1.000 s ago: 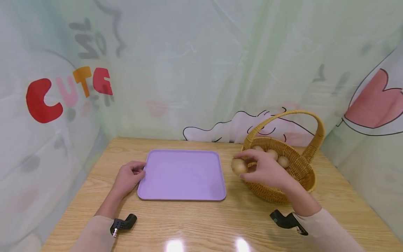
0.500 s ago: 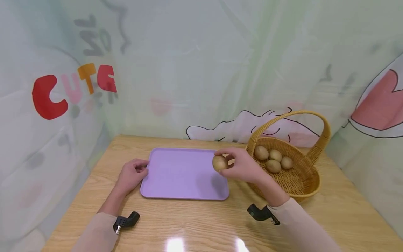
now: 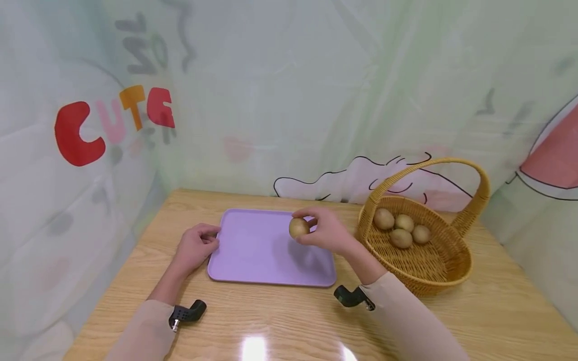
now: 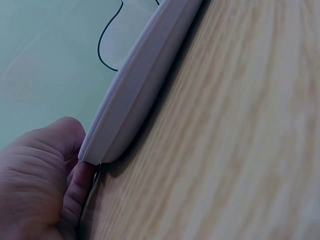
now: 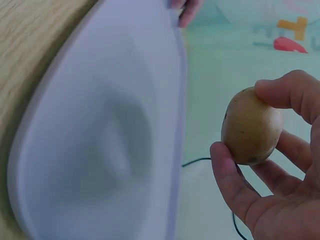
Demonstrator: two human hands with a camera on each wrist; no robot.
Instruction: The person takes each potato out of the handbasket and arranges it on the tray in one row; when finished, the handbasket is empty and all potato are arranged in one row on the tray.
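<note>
My right hand holds a potato between thumb and fingertips, above the right part of a purple tray. In the right wrist view the potato is smooth and yellow-brown with small dark specks, and the tray's bare inside carries the hand's shadow. At the tray's left edge my left hand grips the rim. The left wrist view has the thumb against the tray wall and a finger tucked under the rim.
A wicker basket with a tall arched handle stands right of the tray, tilted toward me, with several potatoes at its far left side. The wooden table meets a printed curtain at the back.
My right hand has carried the potato leftward from the basket's rim to over the tray. The left hand keeps its place on the tray's edge; the head view has shifted slightly right.
</note>
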